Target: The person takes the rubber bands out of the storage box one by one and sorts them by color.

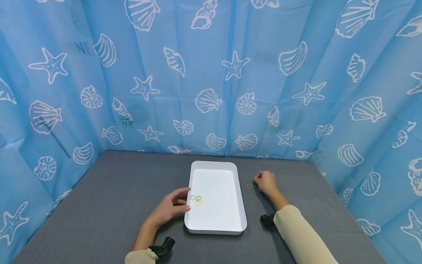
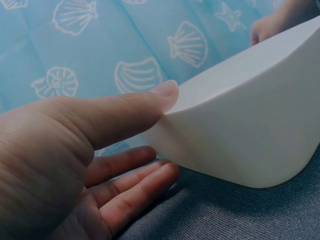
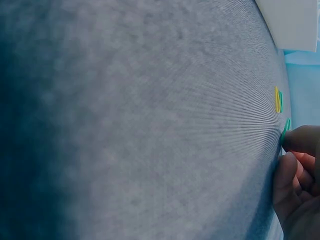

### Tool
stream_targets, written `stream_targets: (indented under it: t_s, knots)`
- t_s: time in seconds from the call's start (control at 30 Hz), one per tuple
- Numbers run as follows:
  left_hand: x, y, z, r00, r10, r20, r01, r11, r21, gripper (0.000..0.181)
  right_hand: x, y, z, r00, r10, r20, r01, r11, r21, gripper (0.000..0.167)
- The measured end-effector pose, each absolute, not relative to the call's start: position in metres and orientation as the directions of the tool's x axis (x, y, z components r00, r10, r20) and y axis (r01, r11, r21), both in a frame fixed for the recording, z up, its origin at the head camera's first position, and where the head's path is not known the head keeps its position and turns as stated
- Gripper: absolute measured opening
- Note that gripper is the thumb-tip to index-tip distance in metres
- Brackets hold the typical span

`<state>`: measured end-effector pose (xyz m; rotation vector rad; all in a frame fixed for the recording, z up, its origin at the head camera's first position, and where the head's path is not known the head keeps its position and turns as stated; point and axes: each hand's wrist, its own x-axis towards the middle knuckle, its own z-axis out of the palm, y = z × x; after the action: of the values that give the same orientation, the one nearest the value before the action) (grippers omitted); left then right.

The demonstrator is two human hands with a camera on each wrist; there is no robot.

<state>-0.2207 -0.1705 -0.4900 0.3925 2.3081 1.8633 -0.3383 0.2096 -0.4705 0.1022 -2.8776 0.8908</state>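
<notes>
A white tray [image 1: 215, 231] lies on the grey table. My left hand [image 1: 168, 207] is at its left wall; in the left wrist view the thumb of that hand [image 2: 95, 130] touches the rim, with relaxed fingers alongside the outer wall. Inside the tray, near that hand, are a blue band [image 1: 192, 197], a green band [image 1: 198, 198] and a yellow band [image 1: 197, 203]. Right of the tray, my right hand [image 1: 266, 183] pinches a green band [image 3: 285, 131] at the tabletop between thumb and finger. Beside it lie a yellow band [image 3: 277, 99] and another green band [image 3: 281, 102].
The grey table [image 1: 132, 172] reaches back to a blue curtain [image 1: 184, 110] with white shell and starfish prints, which also hangs along both sides. Black straps with small devices are on both wrists, below cream sleeves [image 1: 301, 234].
</notes>
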Motion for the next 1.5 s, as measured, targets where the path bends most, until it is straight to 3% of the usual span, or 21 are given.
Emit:
stream_targets:
  t_s: [0.43, 0.8, 1.13, 1.5]
  knots:
    - [-0.222, -0.169, -0.490, -0.955, 0.294, 0.037, 0.097, 0.191, 0.977, 0.064, -0.338, 0.211, -0.472, -0.991, 0.009, 0.132, -0.067, 0.827, -0.558, 0.013]
    - [-0.219, -0.168, -0.486, -0.955, 0.294, 0.040, 0.098, 0.186, 0.978, 0.065, -0.336, 0.216, -0.467, -0.991, 0.057, 0.119, -0.050, 0.676, -0.735, 0.013]
    - [-0.219, -0.169, -0.485, -0.959, 0.282, 0.026, 0.083, 0.192, 0.978, 0.065, -0.331, 0.204, -0.454, -0.990, 0.056, 0.128, -0.061, 0.653, -0.755, 0.013]
    - [-0.220, -0.170, -0.487, -0.957, 0.290, 0.030, 0.088, 0.188, 0.978, 0.065, -0.327, 0.164, -0.434, -0.999, 0.016, 0.029, -0.018, 0.482, -0.876, 0.012]
